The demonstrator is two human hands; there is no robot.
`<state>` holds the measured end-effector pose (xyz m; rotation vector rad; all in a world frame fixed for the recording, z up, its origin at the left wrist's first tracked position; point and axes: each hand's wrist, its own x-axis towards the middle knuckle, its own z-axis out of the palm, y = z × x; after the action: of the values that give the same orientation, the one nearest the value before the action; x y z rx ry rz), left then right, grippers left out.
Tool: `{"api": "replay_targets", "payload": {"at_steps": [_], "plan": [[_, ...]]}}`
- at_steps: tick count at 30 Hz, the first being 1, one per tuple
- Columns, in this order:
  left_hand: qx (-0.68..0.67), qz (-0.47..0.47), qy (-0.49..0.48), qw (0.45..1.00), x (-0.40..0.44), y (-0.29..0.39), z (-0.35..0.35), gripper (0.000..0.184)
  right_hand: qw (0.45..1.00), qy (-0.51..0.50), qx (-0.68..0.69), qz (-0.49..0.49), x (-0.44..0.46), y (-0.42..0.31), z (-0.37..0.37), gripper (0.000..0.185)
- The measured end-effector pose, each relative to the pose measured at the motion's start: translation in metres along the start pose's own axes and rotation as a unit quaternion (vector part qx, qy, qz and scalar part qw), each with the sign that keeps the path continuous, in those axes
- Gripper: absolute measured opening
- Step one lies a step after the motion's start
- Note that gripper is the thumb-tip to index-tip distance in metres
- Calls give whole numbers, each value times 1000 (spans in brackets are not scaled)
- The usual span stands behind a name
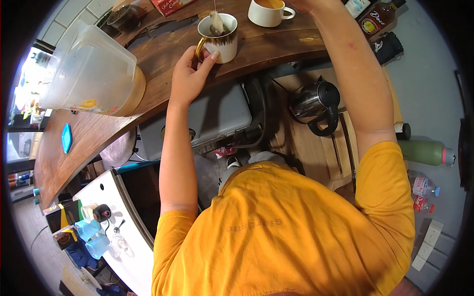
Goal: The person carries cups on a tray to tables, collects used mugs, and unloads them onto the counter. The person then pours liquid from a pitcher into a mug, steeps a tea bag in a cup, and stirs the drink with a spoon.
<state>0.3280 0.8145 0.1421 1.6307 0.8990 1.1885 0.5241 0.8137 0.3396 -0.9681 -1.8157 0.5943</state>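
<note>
My left hand [196, 70] grips the gold handle of a white mug [227, 51] with a gold-streaked rim. A tea bag [216, 23] hangs on a string into the mug's mouth; the string runs up out of view. My right hand [302, 5] is at the top edge, mostly cut off, with its fingers out of sight. Close to it stands a white cup [262, 18] with an orange-brown inside. Both vessels are upright on a dark wooden counter [168, 54].
A large clear plastic container [94, 69] stands at the counter's left. Bottles [380, 19] are at the upper right. Below the counter, a black and steel kettle [316, 106] sits on a wooden surface. A red box [170, 5] and a potted container [123, 18] are behind.
</note>
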Motion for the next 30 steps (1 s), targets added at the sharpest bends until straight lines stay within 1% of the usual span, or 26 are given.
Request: {"api": "replay_targets", "payload": {"at_steps": [2,3,4,6,7,8,10,11,12,14,15,16,17,18,20,24,26,27,28,30], "plan": [[5,-4,1,1000,1,-1,-1,23,990,-122,-50,42,-5,10,-4,29],[10,-8,0,1000,0,-1,-1,23,980,-161,-91,77,-7,10,-6,31],[12,-9,2,1000,-1,0,-2,23,980,-163,-89,76,-12,0,-10,31],[27,1,0,1000,-1,2,-2,23,930,-256,-166,203,-21,-22,-20,31],[28,2,2,1000,-1,2,-3,23,919,-254,-223,204,-17,-4,-20,27],[31,0,3,1000,-1,0,-3,23,919,-255,-223,202,-15,5,-21,27],[35,1,5,999,0,-1,-3,23,835,-331,-405,171,-14,19,-27,28],[27,4,6,1000,0,0,-2,24,877,-335,-328,106,-17,41,-33,34],[20,7,9,1000,0,0,-1,24,877,-334,-329,104,-17,36,-32,34],[17,7,7,1000,0,-1,-1,24,915,-326,-135,195,-17,23,-28,33],[14,5,3,1000,0,-1,-1,25,913,-326,-88,227,-13,9,-29,32],[16,6,7,1000,1,0,-2,25,914,-328,-88,223,-11,12,-24,32],[26,3,4,1000,1,1,-2,25,950,-244,9,196,-10,18,-16,31],[37,-2,0,999,0,1,-3,25,968,-155,107,166,-9,20,-10,30],[29,1,1,1000,0,0,-3,25,963,-159,137,167,-5,18,-5,29],[27,15,1,1000,1,1,-3,25,974,-181,53,129,-4,28,14,27],[26,14,5,1000,0,4,-2,25,965,-151,151,155,-6,29,16,26],[23,11,6,1000,-1,6,-1,25,942,-162,238,173,-5,28,9,25],[24,11,14,1000,-1,7,-2,25,941,-169,239,170,-5,28,8,25],[38,0,6,999,-1,9,-3,25,955,-96,231,157,-10,24,9,24]]}}
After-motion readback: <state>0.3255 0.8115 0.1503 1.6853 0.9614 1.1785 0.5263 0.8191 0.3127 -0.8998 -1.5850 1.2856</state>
